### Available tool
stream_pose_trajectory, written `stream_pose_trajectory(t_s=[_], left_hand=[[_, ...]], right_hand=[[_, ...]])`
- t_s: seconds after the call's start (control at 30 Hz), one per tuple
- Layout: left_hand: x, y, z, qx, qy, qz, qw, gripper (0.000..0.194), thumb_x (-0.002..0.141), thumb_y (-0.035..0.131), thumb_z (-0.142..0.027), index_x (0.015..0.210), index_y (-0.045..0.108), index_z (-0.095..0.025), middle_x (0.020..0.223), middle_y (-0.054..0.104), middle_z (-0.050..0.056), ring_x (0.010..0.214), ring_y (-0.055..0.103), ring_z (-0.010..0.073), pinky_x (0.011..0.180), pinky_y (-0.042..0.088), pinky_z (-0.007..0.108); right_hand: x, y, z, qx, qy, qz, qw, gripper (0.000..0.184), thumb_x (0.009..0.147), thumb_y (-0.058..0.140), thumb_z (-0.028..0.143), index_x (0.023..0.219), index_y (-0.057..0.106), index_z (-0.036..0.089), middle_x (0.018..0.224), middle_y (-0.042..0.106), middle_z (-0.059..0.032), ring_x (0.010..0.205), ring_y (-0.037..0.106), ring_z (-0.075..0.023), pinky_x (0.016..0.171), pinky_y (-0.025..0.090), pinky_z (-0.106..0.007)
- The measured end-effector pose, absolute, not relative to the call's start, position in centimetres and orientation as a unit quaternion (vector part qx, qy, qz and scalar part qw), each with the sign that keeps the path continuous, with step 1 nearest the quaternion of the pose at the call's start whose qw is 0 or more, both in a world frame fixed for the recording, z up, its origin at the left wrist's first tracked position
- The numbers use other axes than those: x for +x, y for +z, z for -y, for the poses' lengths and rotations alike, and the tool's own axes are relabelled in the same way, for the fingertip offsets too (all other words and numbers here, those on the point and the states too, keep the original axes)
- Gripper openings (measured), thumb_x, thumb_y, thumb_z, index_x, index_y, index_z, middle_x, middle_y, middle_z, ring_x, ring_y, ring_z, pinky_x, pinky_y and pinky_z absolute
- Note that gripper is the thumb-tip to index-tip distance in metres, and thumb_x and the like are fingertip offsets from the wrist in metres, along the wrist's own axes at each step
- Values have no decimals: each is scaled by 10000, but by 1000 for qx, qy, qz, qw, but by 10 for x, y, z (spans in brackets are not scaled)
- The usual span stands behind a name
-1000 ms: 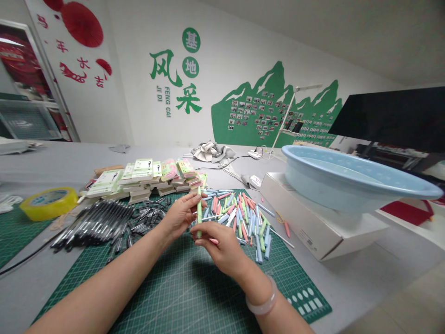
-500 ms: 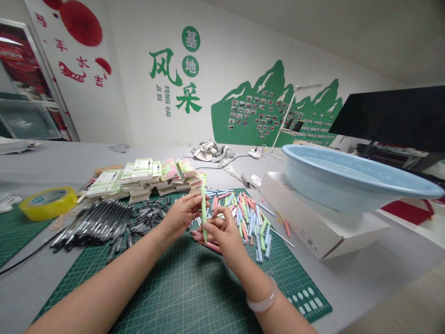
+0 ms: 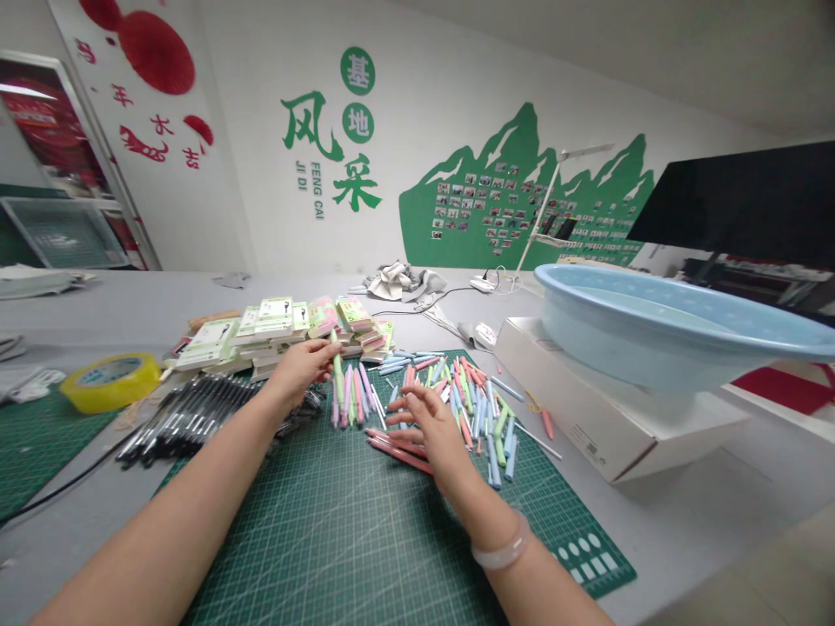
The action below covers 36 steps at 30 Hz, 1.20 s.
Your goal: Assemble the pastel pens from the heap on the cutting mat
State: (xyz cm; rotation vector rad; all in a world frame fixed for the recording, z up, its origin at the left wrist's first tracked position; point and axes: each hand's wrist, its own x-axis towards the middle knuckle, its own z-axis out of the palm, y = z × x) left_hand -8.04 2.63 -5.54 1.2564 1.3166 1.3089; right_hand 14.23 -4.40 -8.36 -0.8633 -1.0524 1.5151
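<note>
Between the fingers of my left hand (image 3: 310,361) is a light green pen (image 3: 337,369), held upright just over a row of pastel pens (image 3: 358,396) in purple, pink and green. My right hand (image 3: 427,426) has its fingers spread, with nothing seen in it. It hovers by several red pens (image 3: 399,450) lying side by side on the green cutting mat (image 3: 313,539). Beyond it spreads a loose pile of blue, red and green pen parts (image 3: 479,404). Left of my left hand lies a heap of black clear-barrelled pens (image 3: 196,417), partly hidden by my forearm.
Stacked small boxes (image 3: 274,317) stand behind the black pens. A roll of yellow tape (image 3: 110,382) lies at the left. At the right, a blue basin (image 3: 600,339) rests on a white carton (image 3: 574,417). Cloth (image 3: 401,283) and a cable lie at the back.
My left hand has carried the green pen left to the row of pastel pens. My right hand has let go of it, opened and moved slightly right.
</note>
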Motion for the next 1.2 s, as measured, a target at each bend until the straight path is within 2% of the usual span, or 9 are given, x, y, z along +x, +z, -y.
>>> stream_pose_trajectory(t_s=[0.07,0.2,0.3,0.4,0.5,0.6,0.77,1.03,1.2], left_hand=[[-96,-65,-35,544,420,-628,364,393,655,647,-502,781,665,-129,523,542,0,448,477,104,463,373,213],[-105,-86,-44,566,350,-687,293,314,614,671,-453,533,597,-159,396,515,3,379,475,140,451,339,245],[-101,-96,-51,588,315,-709,229,289,617,666,-406,464,564,-184,359,501,5,403,512,164,499,340,255],[-97,-101,-55,608,292,-720,164,212,632,655,-384,558,610,-190,424,553,31,547,589,216,578,363,271],[-94,-104,-54,627,268,-723,107,172,643,648,-344,694,634,-180,606,641,84,736,617,265,652,376,291],[-92,-106,-50,647,239,-720,72,145,674,610,-281,766,627,-170,769,668,128,835,608,288,686,383,304],[-90,-105,-44,665,208,-716,47,178,728,540,-250,864,607,-158,856,671,148,851,611,288,690,398,311],[-88,-108,-51,664,186,-722,48,161,726,536,-271,828,589,-160,804,672,104,745,637,231,604,412,265],[-86,-110,-50,671,182,-718,30,189,725,519,-226,882,594,-151,865,663,115,803,625,236,657,431,280]], right_hand=[[147,-85,38,-385,609,437,539,351,724,644,417,948,542,167,827,653,-54,678,641,-153,600,541,-289],[155,-90,27,-392,582,433,566,295,683,676,349,874,567,153,726,640,-28,598,614,-131,578,524,-277],[158,-93,23,-390,570,432,580,268,678,675,328,857,574,157,698,633,-16,581,605,-128,568,517,-278],[160,-94,22,-388,571,433,580,256,679,673,317,854,579,155,693,632,-15,580,604,-127,572,515,-280],[160,-94,22,-383,571,436,581,249,691,663,310,865,577,154,700,634,-19,587,605,-129,581,515,-285],[161,-94,22,-381,562,441,587,235,708,647,301,877,570,157,711,636,-21,593,602,-130,588,516,-292],[160,-96,22,-378,563,447,584,207,714,636,282,867,573,158,721,638,-21,587,594,-124,586,515,-292],[160,-97,21,-387,562,448,578,199,711,630,266,863,574,151,714,637,-25,584,593,-125,582,510,-286],[160,-98,21,-383,559,451,580,182,722,618,260,865,574,156,707,634,-21,586,594,-126,579,505,-280]])
